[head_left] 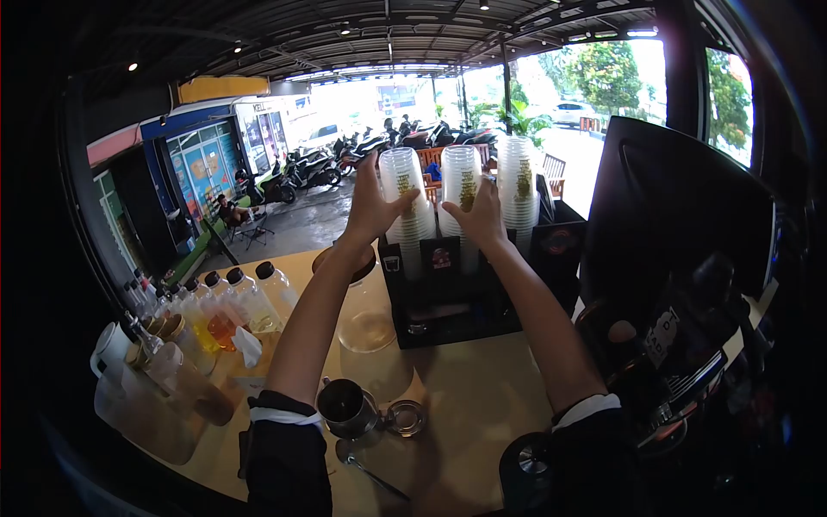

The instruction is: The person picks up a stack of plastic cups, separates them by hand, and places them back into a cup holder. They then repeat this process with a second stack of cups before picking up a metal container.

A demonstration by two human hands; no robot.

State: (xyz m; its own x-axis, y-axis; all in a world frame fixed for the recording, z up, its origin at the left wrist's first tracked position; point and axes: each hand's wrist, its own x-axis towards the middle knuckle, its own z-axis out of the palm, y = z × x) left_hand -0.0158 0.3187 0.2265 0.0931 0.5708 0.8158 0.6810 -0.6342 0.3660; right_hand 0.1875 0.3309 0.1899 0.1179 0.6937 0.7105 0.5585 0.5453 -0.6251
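Observation:
Three tall stacks of clear plastic cups with printed lettering stand upright in a black cup holder. My left hand is wrapped round the upper part of the left cup stack, thumb across its front. Likewise, my right hand grips the middle cup stack, its thumb on the near side and fingers on the right. The right cup stack stands just beyond my right hand, untouched as far as I can see. Both hands partly cover the stacks, so their far-side fingertips are hidden.
Below my arms are a metal pitcher, a spoon and a clear jar. Bottles and plastic jugs line the counter's left side. A large black monitor stands right. Beyond are motorbikes and a seated person.

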